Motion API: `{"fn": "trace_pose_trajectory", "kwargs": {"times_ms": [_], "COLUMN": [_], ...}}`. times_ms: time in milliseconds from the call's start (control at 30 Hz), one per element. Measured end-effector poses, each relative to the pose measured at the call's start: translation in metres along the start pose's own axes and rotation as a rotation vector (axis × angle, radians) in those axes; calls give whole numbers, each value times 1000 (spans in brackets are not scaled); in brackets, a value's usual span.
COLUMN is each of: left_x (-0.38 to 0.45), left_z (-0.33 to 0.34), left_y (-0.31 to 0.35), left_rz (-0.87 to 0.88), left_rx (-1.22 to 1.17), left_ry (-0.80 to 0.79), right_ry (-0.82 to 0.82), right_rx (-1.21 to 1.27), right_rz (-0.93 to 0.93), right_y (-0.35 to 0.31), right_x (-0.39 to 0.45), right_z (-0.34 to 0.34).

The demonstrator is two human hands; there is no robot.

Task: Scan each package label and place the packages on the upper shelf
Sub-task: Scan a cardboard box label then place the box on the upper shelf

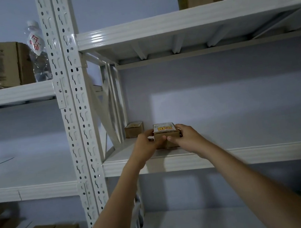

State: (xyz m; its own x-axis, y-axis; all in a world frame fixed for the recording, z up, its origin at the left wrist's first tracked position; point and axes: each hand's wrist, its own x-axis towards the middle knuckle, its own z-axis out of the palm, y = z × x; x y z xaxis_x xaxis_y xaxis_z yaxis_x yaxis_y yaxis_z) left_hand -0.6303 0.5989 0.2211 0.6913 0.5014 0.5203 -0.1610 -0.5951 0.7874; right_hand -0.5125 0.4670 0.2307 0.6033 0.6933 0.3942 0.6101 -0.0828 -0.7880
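Hands meet on my small cardboard package (166,135), left grip (147,143) and right grip (184,135) curled round its sides, on the white shelf (229,156), right of another small box (134,129).

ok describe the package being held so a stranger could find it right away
Start at the white shelf right of the slotted upright post. Near its left end, both hands hold a small cardboard package. Unlike the plainer box behind it, it has a yellow-marked label on top.

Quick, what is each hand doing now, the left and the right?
Left hand: holds the small labelled box at its left side.
Right hand: holds the same box at its right side.
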Motion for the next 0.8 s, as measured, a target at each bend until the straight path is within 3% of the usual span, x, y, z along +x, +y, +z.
{"fn": "trace_pose_trajectory", "kwargs": {"times_ms": [533,800], "left_x": [105,156], "left_z": [-25,-38], "left_y": [-56,-93], "left_rz": [-71,-111], "left_rx": [240,438], "left_ry": [46,-92], "right_ry": [-44,-145], "right_rx": [-238,-452], "right_rz": [50,107], "right_y": [0,12], "right_x": [102,157], "right_z": [39,62]}}
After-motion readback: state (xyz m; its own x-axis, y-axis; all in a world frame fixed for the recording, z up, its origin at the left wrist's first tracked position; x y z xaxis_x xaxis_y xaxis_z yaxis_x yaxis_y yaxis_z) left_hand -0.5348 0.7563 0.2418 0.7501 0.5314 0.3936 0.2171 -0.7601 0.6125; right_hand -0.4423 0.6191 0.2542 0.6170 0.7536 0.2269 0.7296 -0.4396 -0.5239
